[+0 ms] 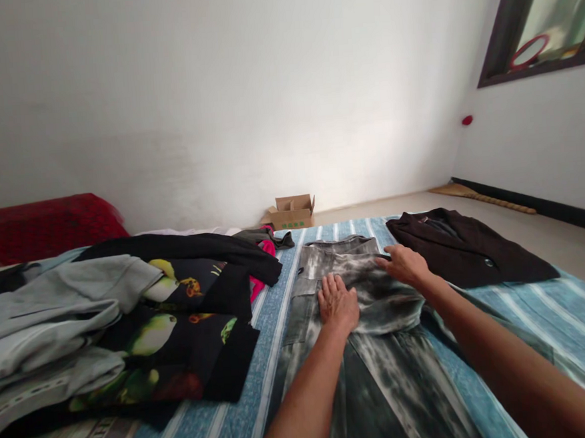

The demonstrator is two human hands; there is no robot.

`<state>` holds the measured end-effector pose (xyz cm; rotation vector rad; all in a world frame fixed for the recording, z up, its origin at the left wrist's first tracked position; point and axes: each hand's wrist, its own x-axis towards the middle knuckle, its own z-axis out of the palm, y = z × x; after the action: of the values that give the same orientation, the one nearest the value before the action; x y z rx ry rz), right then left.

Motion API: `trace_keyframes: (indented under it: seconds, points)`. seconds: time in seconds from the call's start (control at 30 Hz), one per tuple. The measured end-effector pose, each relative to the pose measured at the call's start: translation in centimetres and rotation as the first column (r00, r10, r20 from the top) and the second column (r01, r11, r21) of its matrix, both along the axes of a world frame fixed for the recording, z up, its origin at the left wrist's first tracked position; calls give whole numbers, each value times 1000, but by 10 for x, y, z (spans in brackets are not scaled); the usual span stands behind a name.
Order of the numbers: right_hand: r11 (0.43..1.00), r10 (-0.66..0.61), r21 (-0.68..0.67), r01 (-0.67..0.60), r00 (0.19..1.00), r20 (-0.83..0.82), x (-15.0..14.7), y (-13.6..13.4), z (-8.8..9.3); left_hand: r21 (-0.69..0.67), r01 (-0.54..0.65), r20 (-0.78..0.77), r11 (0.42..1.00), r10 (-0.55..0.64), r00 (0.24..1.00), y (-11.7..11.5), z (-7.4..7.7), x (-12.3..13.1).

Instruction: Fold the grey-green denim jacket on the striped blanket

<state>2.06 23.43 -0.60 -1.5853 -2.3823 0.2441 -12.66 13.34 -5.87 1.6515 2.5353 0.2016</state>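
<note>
A grey-and-black mottled garment (383, 366), which looks like a denim jacket or dress, lies spread out in front of me on a blue striped bedsheet (217, 431). My left hand (338, 304) rests flat on its upper part with the fingers stretched out. At the garment's upper right edge, my right hand (404, 263) has thumb and fingers closed on the cloth. Part of the garment is folded over between my hands. A loose length of the same cloth reaches out to the right beneath my right forearm.
A dark brown folded jacket (455, 251) lies at the right. Heaped clothes fill the left side, including a grey garment (67, 295) and a black printed top (181, 347). Farther back stand an open cardboard box (292, 213) and a red object (47, 226) by the wall.
</note>
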Motion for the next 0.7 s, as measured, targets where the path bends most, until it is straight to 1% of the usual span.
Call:
trace_keyframes:
  seconds: [0.1, 0.2, 0.3, 0.4, 0.47, 0.57, 0.7]
  points:
    - [993, 56, -105, -55, 998, 3, -8, 24, -6, -7, 4, 19, 1000, -3, 1000, -1, 1, 1]
    - [985, 68, -158, -67, 998, 0, -12, 40, -13, -11, 23, 38, 1000, -23, 999, -2, 1, 1]
    - [976, 68, -209, -63, 998, 17, -14, 48, -20, -12, 55, 38, 998, -55, 998, -4, 2, 0]
    - [966, 70, -253, -53, 996, 57, -15, 50, -25, -27, 83, 41, 996, -82, 996, -4, 2, -1]
    - [970, 54, -243, -33, 995, 82, -16, 48, -25, -30, 98, 44, 995, -96, 994, -4, 2, -2]
    - [982, 20, -188, 0, 994, 105, -24, 41, -19, -33, 103, 51, 994, -102, 993, -3, 3, -2]
    - [993, 36, -118, -25, 995, 90, -48, 31, -11, -52, 93, 60, 994, -90, 994, -4, 6, -1]
